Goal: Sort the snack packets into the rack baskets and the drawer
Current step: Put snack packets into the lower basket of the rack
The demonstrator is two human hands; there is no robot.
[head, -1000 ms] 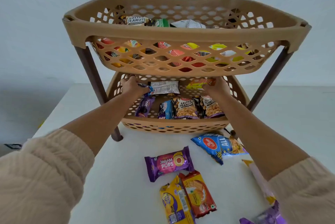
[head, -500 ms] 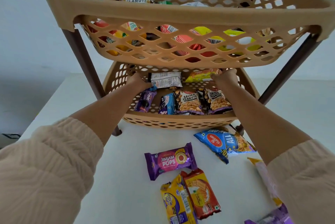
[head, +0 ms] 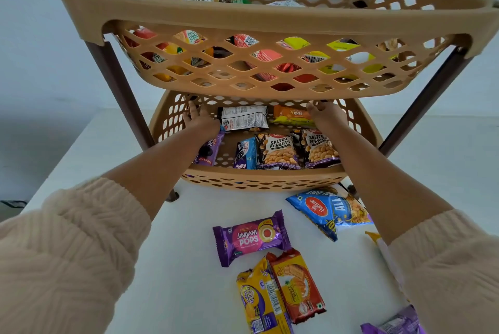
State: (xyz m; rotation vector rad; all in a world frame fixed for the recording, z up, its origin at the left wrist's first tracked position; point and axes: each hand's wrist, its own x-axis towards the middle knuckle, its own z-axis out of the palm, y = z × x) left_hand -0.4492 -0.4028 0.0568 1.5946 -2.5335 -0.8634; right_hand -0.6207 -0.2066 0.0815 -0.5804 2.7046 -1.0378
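A tan two-tier rack stands on the white table (head: 175, 266). Both my hands reach into the lower basket (head: 259, 175). My left hand (head: 199, 119) is at the back left with its fingers spread, beside a white-backed packet (head: 244, 117). At the back right, my right hand (head: 325, 115) rests at the right end of an orange Treat packet (head: 290, 116); its grip is hidden. In front of them lie two salted peanut packets (head: 279, 148), a blue packet (head: 244, 154) and a purple one (head: 210, 151). The upper basket (head: 270, 20) holds several packets.
Loose packets lie on the table in front of the rack: a purple Jimjam Pops (head: 252, 237), a blue mix bag (head: 324, 210), a yellow biscuit pack (head: 259, 304), an orange-red pack (head: 297, 285) and a purple one (head: 394, 324). Dark brown rack legs (head: 118, 85) flank the lower basket.
My head has come closer and lower to the rack. My left hand has opened at the back left, and my right hand has shifted right, uncovering the Treat packet.
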